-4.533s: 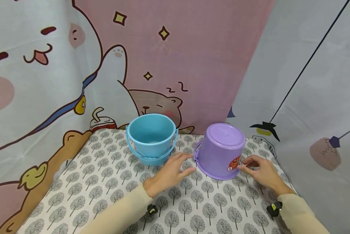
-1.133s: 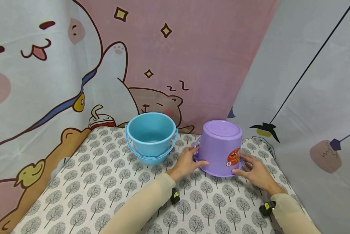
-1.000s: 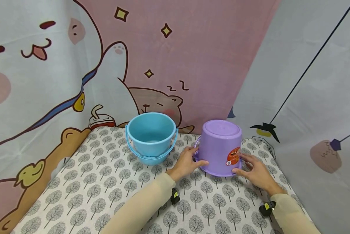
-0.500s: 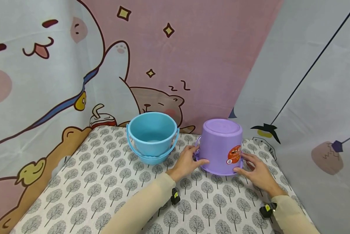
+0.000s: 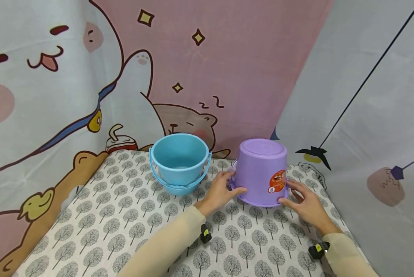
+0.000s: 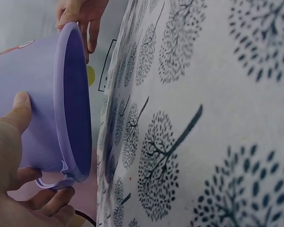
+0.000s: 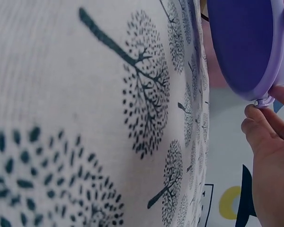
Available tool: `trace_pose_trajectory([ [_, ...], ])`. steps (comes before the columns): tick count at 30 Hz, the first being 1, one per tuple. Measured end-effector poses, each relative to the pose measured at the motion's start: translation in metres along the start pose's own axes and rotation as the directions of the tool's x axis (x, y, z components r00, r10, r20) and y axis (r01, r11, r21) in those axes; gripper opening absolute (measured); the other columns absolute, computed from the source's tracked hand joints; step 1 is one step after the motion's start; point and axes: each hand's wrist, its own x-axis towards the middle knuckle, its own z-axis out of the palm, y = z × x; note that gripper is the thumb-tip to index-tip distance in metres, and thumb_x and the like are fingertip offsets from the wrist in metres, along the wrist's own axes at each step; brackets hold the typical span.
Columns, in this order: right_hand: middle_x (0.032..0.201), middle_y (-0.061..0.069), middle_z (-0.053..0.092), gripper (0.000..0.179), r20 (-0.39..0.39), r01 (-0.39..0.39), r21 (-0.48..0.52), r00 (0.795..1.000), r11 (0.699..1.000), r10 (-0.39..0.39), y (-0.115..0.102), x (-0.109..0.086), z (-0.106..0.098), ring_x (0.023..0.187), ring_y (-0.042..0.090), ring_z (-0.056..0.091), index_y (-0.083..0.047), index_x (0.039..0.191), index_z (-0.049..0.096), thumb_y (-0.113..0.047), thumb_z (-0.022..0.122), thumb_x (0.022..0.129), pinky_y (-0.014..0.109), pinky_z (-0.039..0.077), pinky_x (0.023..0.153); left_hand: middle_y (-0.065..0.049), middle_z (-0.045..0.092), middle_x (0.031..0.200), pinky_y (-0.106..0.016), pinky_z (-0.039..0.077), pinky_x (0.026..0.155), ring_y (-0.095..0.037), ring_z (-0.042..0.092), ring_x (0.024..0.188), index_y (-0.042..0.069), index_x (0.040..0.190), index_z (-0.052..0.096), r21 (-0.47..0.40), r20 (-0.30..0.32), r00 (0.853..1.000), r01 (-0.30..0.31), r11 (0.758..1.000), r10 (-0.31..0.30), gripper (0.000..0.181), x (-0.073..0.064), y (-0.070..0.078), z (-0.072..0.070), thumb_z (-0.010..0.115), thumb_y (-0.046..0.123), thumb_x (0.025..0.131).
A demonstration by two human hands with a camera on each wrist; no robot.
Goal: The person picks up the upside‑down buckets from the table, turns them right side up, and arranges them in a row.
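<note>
A purple bucket is upside down on the right, its base facing up and a red sticker on its side. My left hand grips its left side, thumb on the wall and fingers about the handle and rim. On the opposite side my right hand holds the lower wall and rim, thumb in front. Both wrist views look into the bucket's dark open mouth, with a gap between rim and cloth. A light blue bucket stands upright left of my left hand, its handle hanging in front.
A white cloth printed with grey trees covers the table. Behind it hangs a cartoon curtain, close to the table's back edge, and a pale curtain runs along the right side.
Since the earliest frame my left hand has moved right onto the purple bucket and my right hand has taken hold. The bucket has turned, sticker more to the front, and lately risen slightly.
</note>
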Motion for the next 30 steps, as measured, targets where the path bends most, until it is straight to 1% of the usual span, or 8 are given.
trace_pose_trajectory([
  [9, 0.181, 0.025, 0.046, 0.086, -0.032, 0.059, 0.039, 0.998, 0.997, -0.058, -0.003, -0.004, -0.002, 0.161, 0.054, 0.052, -0.010, 0.173, 0.054, -0.025, 0.097, 0.099, 0.000, 0.041, 0.115, -0.015, 0.061, 0.168, -0.057, 0.064, 0.123, -0.036, 0.068, 0.145, 0.013, 0.172, 0.058, -0.011, -0.035, 0.999, -0.008, 1.000, 0.008, 0.094, -0.005, 0.010, -0.006, 0.095, 0.054, 0.096],
  [10, 0.181, 0.024, 0.048, 0.085, -0.037, 0.067, 0.039, 0.997, 0.997, -0.065, -0.003, -0.005, -0.001, 0.162, 0.045, 0.054, -0.011, 0.173, 0.055, -0.024, 0.096, 0.100, 0.000, 0.042, 0.116, -0.015, 0.061, 0.167, -0.057, 0.064, 0.123, -0.035, 0.068, 0.145, 0.014, 0.172, 0.057, -0.013, -0.035, 0.999, -0.002, 1.000, 0.001, 0.094, -0.006, 0.011, -0.007, 0.094, 0.054, 0.096],
  [13, 0.180, 0.022, 0.050, 0.083, -0.054, 0.086, 0.041, 0.995, 0.995, -0.084, -0.001, -0.005, 0.000, 0.158, 0.004, 0.055, -0.012, 0.172, 0.057, -0.024, 0.096, 0.100, 0.001, 0.042, 0.116, -0.013, 0.061, 0.167, -0.060, 0.062, 0.125, -0.035, 0.067, 0.147, 0.017, 0.173, 0.057, -0.024, -0.039, 0.999, 0.009, 1.000, -0.010, 0.093, -0.007, 0.011, -0.008, 0.093, 0.057, 0.096],
  [14, 0.179, 0.021, 0.051, 0.082, -0.058, 0.091, 0.039, 0.994, 0.995, -0.089, 0.000, -0.005, 0.000, 0.153, -0.008, 0.052, -0.013, 0.172, 0.057, -0.023, 0.096, 0.100, 0.001, 0.042, 0.117, -0.013, 0.061, 0.167, -0.060, 0.062, 0.125, -0.034, 0.067, 0.147, 0.017, 0.173, 0.057, -0.019, -0.051, 0.999, -0.010, 1.000, 0.009, 0.097, -0.001, -0.001, -0.002, 0.093, 0.060, 0.095],
  [16, 0.178, 0.021, 0.052, 0.082, -0.065, 0.101, 0.046, 0.993, 0.994, -0.098, 0.001, -0.006, 0.001, 0.144, -0.024, 0.044, -0.013, 0.171, 0.058, -0.022, 0.096, 0.100, 0.001, 0.043, 0.117, -0.013, 0.062, 0.167, -0.063, 0.060, 0.126, -0.036, 0.066, 0.149, 0.018, 0.173, 0.056, -0.026, -0.054, 0.998, -0.011, 1.000, 0.010, 0.098, -0.001, -0.003, -0.002, 0.093, 0.063, 0.094],
  [20, 0.177, 0.021, 0.053, 0.081, -0.083, 0.108, 0.072, 0.991, 0.992, -0.102, -0.001, -0.007, 0.001, 0.144, -0.025, 0.045, -0.012, 0.169, 0.060, -0.017, 0.097, 0.098, 0.003, 0.044, 0.119, -0.013, 0.062, 0.169, -0.066, 0.057, 0.129, -0.037, 0.064, 0.152, 0.019, 0.173, 0.057, -0.028, -0.058, 0.998, -0.006, 1.000, 0.004, 0.098, -0.002, -0.002, -0.004, 0.092, 0.065, 0.094],
  [21, 0.178, 0.021, 0.053, 0.080, -0.087, 0.110, 0.077, 0.991, 0.991, -0.104, -0.002, -0.008, 0.000, 0.145, -0.024, 0.045, -0.011, 0.169, 0.060, -0.016, 0.097, 0.097, 0.003, 0.044, 0.119, -0.013, 0.063, 0.169, -0.067, 0.056, 0.129, -0.038, 0.064, 0.154, 0.020, 0.173, 0.057, -0.040, -0.046, 0.999, 0.018, 0.999, -0.020, 0.095, -0.008, 0.010, -0.011, 0.091, 0.063, 0.096],
  [30, 0.173, 0.029, 0.055, 0.073, -0.141, 0.181, 0.099, 0.976, 0.978, -0.166, -0.008, -0.011, 0.001, 0.147, -0.022, 0.048, -0.005, 0.160, 0.066, -0.004, 0.097, 0.094, 0.005, 0.048, 0.119, -0.018, 0.056, 0.178, -0.067, 0.060, 0.125, -0.043, 0.066, 0.153, 0.019, 0.175, 0.054, -0.087, -0.040, 0.999, 0.032, 0.996, -0.036, 0.094, -0.013, 0.014, -0.016, 0.088, 0.063, 0.099],
])
